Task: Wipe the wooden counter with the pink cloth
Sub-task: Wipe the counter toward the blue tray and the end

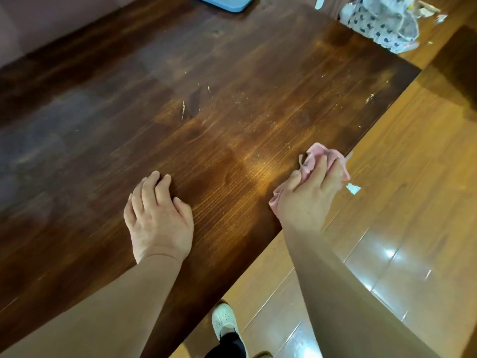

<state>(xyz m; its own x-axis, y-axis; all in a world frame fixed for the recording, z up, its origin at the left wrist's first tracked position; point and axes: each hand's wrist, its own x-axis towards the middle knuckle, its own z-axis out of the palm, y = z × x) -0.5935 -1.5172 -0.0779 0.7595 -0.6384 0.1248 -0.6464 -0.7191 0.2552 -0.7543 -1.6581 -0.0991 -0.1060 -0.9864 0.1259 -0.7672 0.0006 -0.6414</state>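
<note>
Right hand (pixel 307 195) grips pink cloth (pixel 322 156), mostly hiding it; counter (pixel 180 99) far edge cropped.

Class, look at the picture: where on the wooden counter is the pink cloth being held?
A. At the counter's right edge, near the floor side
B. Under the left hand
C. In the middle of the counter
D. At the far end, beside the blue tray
A: the right hand grips the pink cloth at the wooden counter's right edge, while the left hand rests on bare wood.
</note>
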